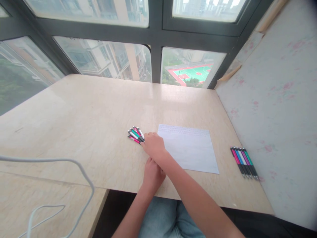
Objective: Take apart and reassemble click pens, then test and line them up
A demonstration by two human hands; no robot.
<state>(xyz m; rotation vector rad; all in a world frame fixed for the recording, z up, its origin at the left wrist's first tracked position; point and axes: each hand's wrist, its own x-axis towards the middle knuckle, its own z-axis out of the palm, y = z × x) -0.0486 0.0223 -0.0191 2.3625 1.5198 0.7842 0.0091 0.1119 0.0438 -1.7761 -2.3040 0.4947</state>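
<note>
My right hand (pixel 154 144) reaches across to the left, its fingers closed over the ends of a small pile of coloured pens (pixel 135 134) lying on the beige table (pixel 86 132). My left hand (pixel 153 173) rests on the table near the front edge, tucked under my right forearm, fingers curled; whether it holds anything is hidden. A white sheet of paper (pixel 192 147) with a line of writing along its top lies just right of my right hand. A second row of several pens (pixel 244 162) lies side by side at the right, near the wall.
A patterned wall (pixel 279 109) borders the table on the right. Large windows (pixel 104 59) run along the far edge. A white cable (pixel 61 185) loops over the near left corner, where a lower surface (pixel 49 205) adjoins the table.
</note>
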